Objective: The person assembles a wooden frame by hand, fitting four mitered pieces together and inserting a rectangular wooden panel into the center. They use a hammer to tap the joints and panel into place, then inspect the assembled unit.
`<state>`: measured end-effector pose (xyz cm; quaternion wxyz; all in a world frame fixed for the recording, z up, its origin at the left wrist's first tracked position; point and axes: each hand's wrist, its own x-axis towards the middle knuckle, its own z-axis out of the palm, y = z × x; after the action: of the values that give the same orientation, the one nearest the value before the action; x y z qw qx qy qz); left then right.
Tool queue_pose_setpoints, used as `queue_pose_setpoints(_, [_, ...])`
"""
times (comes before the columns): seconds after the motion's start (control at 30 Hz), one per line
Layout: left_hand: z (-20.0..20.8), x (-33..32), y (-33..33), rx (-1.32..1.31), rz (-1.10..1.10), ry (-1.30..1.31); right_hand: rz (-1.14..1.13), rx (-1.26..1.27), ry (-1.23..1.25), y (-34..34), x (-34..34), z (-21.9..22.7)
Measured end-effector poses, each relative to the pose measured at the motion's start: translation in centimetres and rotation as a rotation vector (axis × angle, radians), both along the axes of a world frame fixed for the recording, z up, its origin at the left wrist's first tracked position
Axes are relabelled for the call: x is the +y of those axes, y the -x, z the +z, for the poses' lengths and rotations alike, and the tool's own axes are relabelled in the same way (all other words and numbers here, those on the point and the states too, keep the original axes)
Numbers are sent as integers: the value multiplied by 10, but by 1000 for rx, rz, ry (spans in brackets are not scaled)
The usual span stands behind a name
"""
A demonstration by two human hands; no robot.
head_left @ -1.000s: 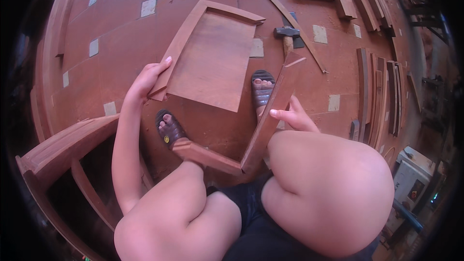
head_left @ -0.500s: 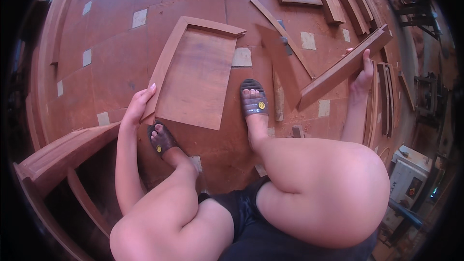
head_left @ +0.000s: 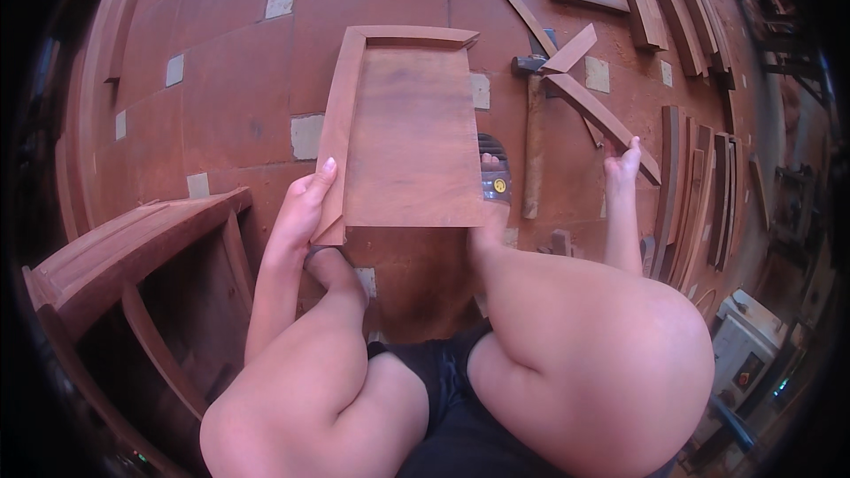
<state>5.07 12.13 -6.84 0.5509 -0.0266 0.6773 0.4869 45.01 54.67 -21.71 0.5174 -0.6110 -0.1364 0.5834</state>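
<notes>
Reddish floor (head_left: 230, 57), head view. Left hand (head_left: 305, 199) grips the panel (head_left: 412, 133) by its side frame (head_left: 343, 106); right hand (head_left: 622, 164), right of panel, holds a V-shaped corner piece (head_left: 591, 109). Hammer (head_left: 533, 142) also right of panel. Best: hold panel level, support corner piece nearer its joint.

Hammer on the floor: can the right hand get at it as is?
Probably not straight away: the right hand is holding an angled wooden frame piece, whose corner shows right by the hammer head. With that piece put down, likely yes: the handle lies uncovered.
</notes>
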Motion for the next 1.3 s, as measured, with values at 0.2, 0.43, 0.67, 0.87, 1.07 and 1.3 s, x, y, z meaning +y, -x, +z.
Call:
queue_pose_setpoints(0.2, [0, 7, -16, -23, 38, -22, 308, 208, 472, 1, -29, 5])
queue_pose_setpoints(0.43, [-8, 10, -26, -56, 41, -62, 1355, -95, 333, 131, -153, 124])
queue_pose_setpoints(0.67, [-5, 5, -16, -99, 88, -102, 1400, 187, 418, 173, -199, 123])
queue_pose_setpoints(0.87, [-7, -20, 1, -170, 96, -106, 1398, 122, 330, 176, -222, 133])
queue_pose_setpoints(1.07, [-18, -53, 34, -72, 125, -107, 1383, -14, 398, 143, -206, 146])
queue_pose_setpoints(1.3, [-20, -66, 56, -37, 203, -97, 1260, -115, 394, 108, -187, 160])
